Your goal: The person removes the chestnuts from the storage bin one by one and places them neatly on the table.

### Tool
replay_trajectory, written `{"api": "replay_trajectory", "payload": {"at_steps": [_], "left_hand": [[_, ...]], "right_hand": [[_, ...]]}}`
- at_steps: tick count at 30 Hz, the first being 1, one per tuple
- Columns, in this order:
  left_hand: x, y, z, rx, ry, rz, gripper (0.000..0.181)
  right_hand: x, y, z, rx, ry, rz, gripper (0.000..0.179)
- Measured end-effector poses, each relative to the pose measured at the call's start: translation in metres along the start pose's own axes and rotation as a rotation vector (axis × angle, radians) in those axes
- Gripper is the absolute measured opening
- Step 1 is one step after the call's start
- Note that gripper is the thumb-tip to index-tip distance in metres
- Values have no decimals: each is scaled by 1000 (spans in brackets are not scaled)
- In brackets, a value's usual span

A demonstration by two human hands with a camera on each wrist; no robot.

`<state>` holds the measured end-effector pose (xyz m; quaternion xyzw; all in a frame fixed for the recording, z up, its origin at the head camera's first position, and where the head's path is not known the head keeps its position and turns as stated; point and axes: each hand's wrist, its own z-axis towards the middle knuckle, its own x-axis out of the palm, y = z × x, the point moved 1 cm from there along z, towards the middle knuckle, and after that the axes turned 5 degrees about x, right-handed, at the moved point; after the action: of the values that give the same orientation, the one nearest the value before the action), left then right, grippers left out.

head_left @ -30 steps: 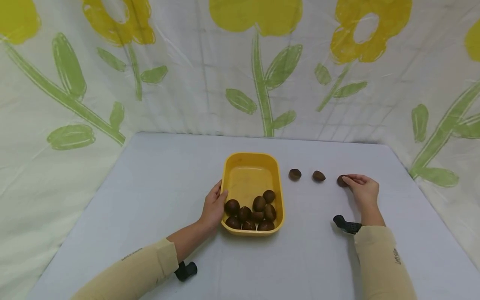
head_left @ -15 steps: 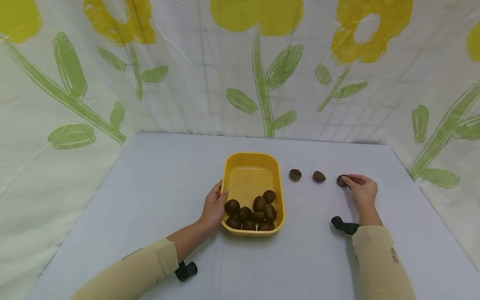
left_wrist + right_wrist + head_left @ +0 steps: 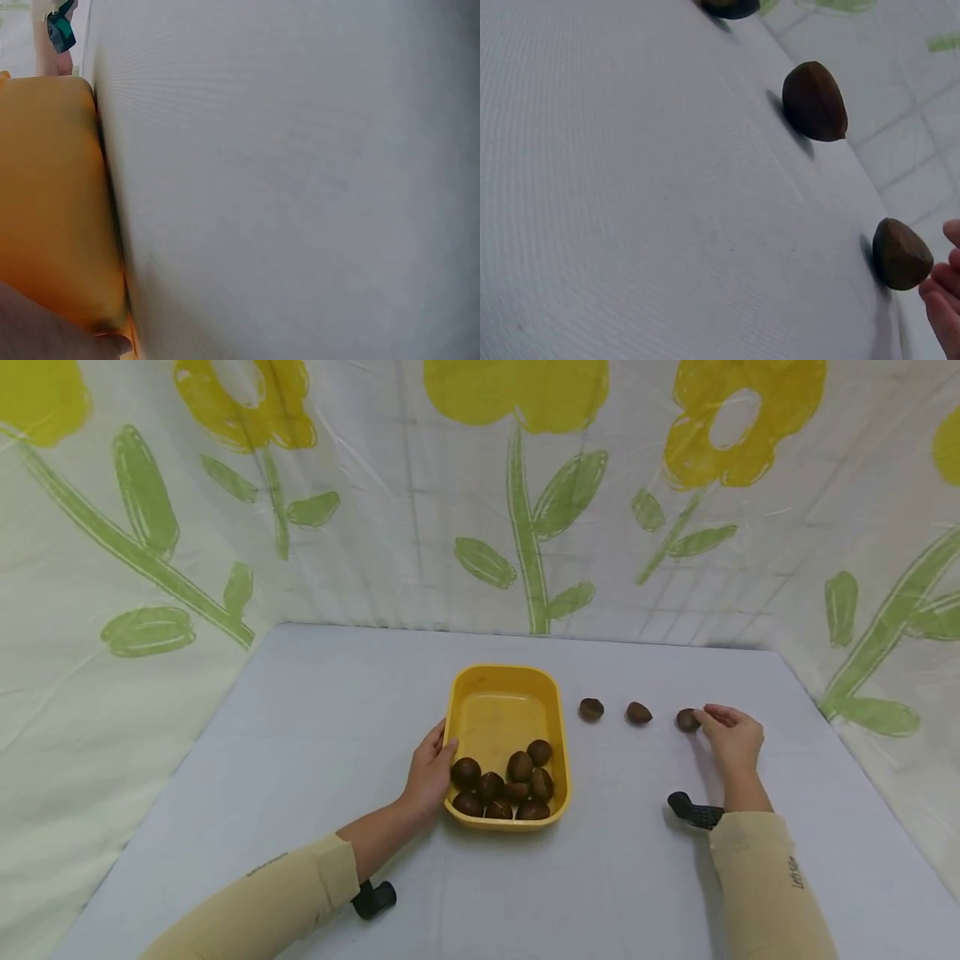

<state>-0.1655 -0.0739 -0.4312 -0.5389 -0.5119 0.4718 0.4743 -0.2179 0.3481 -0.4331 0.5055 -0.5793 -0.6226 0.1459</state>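
The left hand point(image 3: 427, 777) grips a yellow tray point(image 3: 492, 718) by its side, brown chestnuts point(image 3: 520, 767) gathered at the near end. The right hand point(image 3: 733, 742), fingers slightly parted, is right beside the rightmost chestnut point(image 3: 686, 721) of three rowed on the surface point(image 3: 337, 710).

Makeshift recording setup, home or lab unclear: flowered sheet point(image 3: 390, 527) behind far edge and corners of my table point(image 3: 337, 718), wrist cams point(image 3: 693, 811) on me.
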Motion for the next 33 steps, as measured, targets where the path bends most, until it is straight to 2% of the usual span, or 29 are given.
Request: {"api": "replay_trajectory", "payload": {"at_steps": [7,11,17,27,33], "left_hand": [[-1,0,1,1,-5,5,48],[-1,1,1,-6,-5,14,48],[0,2,1,-7,7,-4,48],[1,3,1,-9,1,10,49],[0,2,1,-2,-1,19,49]], "right_hand": [[-2,13,1,19,-80,21,48],[1,25,-5,-23,-56,86,52],[9,51,-22,-81,52,136,59],[31,90,-50,-391,181,41,52],[53,109,-71,-476,298,72,54]]}}
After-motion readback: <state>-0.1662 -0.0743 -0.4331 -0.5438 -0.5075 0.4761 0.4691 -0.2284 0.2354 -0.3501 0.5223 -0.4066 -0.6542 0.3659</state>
